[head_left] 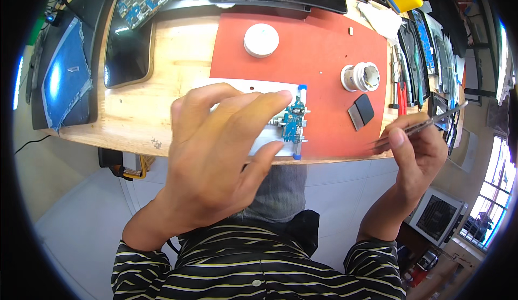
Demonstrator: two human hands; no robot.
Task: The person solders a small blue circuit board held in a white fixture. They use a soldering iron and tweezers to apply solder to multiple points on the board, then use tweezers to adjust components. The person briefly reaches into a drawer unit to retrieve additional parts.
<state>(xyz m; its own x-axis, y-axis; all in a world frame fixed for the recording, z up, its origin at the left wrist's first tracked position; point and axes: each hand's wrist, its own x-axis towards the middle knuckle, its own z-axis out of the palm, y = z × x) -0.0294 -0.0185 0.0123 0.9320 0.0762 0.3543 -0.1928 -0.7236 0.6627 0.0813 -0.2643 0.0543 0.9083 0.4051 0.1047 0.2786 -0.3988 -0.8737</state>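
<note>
A small blue circuit board (293, 123) is fixed at the right end of a white holder (263, 86) with blue corner pieces, near the table's front edge. Over this holder spreads my left hand (216, 143), hiding much of it. Its index fingertip is at the upper end of the board and its thumb lies lower down, with a gap between them; whether the index finger touches cannot be made out. To the right, my right hand (415, 151) is closed around metal tweezers (445, 116). Their blurred tips point left above the red mat (334, 143), apart from the board.
On the mat are a white round lid (261, 40), an opened small jar (362, 77) and a black-and-silver flat block (361, 112). A phone (128, 57) and a blue sheet (69, 78) lie left. Pliers (401, 97) and several tools line the right; a yellow bottle (408, 1) is behind.
</note>
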